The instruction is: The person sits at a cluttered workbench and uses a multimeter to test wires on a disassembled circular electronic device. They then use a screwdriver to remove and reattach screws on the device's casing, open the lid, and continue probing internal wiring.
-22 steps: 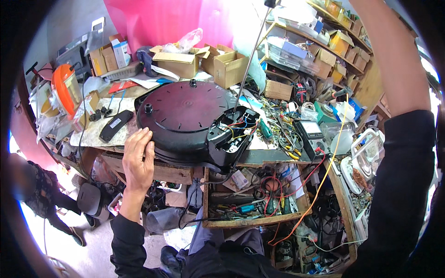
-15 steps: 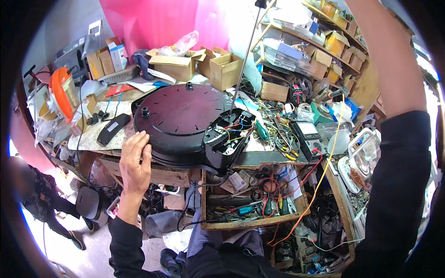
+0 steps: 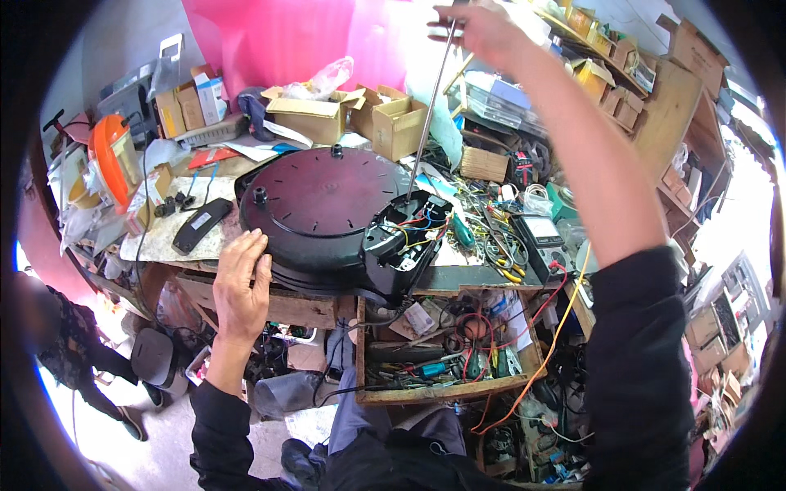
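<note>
A round black appliance (image 3: 319, 196) lies on the bench with its dark reddish base upward. At its near right side is an uncovered wiring housing (image 3: 401, 241) with red, blue and yellow wires. A long-shafted screwdriver (image 3: 426, 123) stands tilted in that housing. My right hand (image 3: 483, 34), high at the top edge, has its fingers round the screwdriver's upper end, whose handle they hide. My left hand (image 3: 241, 282) rests with straight fingers against the appliance's near left rim. Left of it lies a black elongated cover (image 3: 201, 227).
Loose pliers and tools (image 3: 495, 237) lie right of the appliance, beside a multimeter (image 3: 540, 241). An open drawer (image 3: 450, 394) of tools juts out below the bench. Cardboard boxes (image 3: 307, 114) stand behind. An orange cable (image 3: 557, 335) hangs at the right. Another person (image 3: 78, 344) is at the left.
My right hand has come down and leftward into view and onto the screwdriver's top, which stood unheld before. My left hand stays against the appliance.
</note>
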A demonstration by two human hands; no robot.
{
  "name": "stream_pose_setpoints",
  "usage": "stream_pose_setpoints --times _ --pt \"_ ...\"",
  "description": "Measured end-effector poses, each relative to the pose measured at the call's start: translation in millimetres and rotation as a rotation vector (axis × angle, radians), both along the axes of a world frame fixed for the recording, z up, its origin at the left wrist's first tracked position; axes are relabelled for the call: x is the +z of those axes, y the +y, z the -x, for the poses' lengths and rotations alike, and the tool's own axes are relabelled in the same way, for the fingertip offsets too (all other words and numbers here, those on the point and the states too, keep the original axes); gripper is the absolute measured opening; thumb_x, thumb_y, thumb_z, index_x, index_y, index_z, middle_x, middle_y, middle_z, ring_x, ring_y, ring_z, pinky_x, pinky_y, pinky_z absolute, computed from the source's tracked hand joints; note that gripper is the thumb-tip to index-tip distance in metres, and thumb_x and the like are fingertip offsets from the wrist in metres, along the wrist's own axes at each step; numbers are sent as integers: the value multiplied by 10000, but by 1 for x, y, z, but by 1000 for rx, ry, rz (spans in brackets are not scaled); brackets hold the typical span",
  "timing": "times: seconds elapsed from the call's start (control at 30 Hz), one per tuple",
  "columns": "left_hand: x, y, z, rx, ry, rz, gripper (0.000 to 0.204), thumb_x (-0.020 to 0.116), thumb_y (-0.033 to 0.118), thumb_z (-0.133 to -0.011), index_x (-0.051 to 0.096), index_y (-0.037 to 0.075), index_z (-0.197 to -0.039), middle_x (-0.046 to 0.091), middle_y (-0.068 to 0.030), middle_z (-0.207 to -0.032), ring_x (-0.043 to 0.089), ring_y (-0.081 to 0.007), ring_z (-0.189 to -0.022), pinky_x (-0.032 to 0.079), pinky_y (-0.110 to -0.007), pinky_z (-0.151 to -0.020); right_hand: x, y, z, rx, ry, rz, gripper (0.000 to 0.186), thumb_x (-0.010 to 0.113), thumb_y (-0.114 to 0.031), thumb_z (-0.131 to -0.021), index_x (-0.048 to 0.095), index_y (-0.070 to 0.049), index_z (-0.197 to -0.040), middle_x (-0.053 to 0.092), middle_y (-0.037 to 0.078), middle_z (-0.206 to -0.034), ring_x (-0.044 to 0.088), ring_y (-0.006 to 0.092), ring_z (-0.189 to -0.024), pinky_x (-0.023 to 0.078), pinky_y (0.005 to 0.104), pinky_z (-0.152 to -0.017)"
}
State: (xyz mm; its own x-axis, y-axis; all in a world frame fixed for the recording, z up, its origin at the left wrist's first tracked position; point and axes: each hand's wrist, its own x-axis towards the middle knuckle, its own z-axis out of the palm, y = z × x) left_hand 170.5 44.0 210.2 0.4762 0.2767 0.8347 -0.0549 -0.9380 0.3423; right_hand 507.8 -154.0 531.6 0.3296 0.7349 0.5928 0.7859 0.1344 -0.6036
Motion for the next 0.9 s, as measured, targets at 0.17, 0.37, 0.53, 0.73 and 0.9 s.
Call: stream_pose_setpoints --times 0.17,0.37,0.53,0.73,0.9 --pt "2 4 4 -11 22 -9 260 668 69 -952 711 2 -1200 691 -162 -1269 621 -342 -1239 479 -418 -1074 -63 5 57 -439 23 123 247 776 -197 -926 639 -62 -1081 707 69 -946 690 146 -881 600 333 -812" --pt "14 6 1 -33 48 -19 252 681 90 -951 712 2 -1184 701 -170 -1220 640 -348 -1173 493 -419 -1039 -58 -13 65 -280 106 24 243 759 -160 -921 669 -15 -1094 726 111 -922 724 176 -911 608 325 -804" --pt "27 -3 1 24 66 117 297 671 133 -968 679 6 -1236 702 -173 -1200 637 -357 -1158 494 -429 -1022 -66 -15 83 -423 72 73 215 740 -131 -913 672 22 -1049 731 139 -936 736 180 -818 630 288 -748" --pt "50 -19 -20 44 -38 -28 294 679 126 -949 682 -3 -1213 693 -185 -1219 621 -356 -1194 488 -429 -1030 -55 -26 81 -366 73 22 255 664 -9 -947 608 92 -1174 737 161 -1017 754 220 -917 632 316 -809" --pt "68 -31 -51 -140 15 1 279 702 146 -927 705 -24 -1149 710 -202 -1160 645 -362 -1143 499 -429 -1009 -46 -30 87 -350 70 -43 262 628 14 -960 579 80 -1209 728 183 -1043 754 248 -949 633 335 -831"
